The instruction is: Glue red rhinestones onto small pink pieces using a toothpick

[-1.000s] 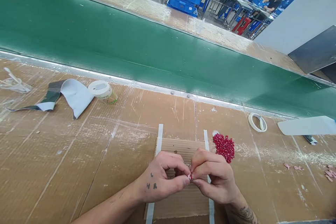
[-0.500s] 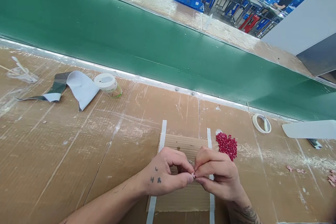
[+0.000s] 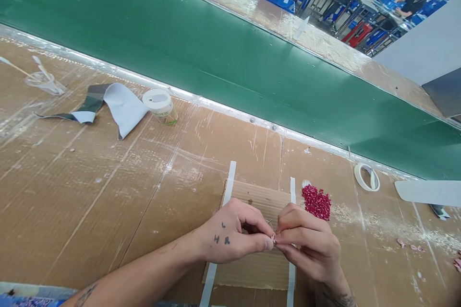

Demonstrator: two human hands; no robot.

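My left hand (image 3: pixel 239 235) pinches a tiny pink piece (image 3: pixel 273 239) between thumb and forefinger. From the other side, the fingertips of my right hand (image 3: pixel 309 240) close on the same piece, so most of it is hidden. What looks like a thin wire loop shows just behind the fingertips. Both hands are held over a corrugated cardboard sheet (image 3: pixel 255 273), which white tape strips (image 3: pixel 230 182) edge on its left and right. A pile of small shiny dark-red bits (image 3: pixel 317 203) lies beyond my right hand.
A tape roll (image 3: pixel 366 177), a white strip (image 3: pixel 428 193) and scattered pink pieces (image 3: pixel 418 248) lie on the right. Leftward are a lidded tub (image 3: pixel 160 104), a cloth scrap (image 3: pixel 124 109) and a clear cup with swabs (image 3: pixel 46 82). A green belt (image 3: pixel 216 57) crosses behind.
The camera view has shifted, so the table things appear moved; a blue-edged thing now shows at bottom left. Both hands keep their pinch on the pink piece.
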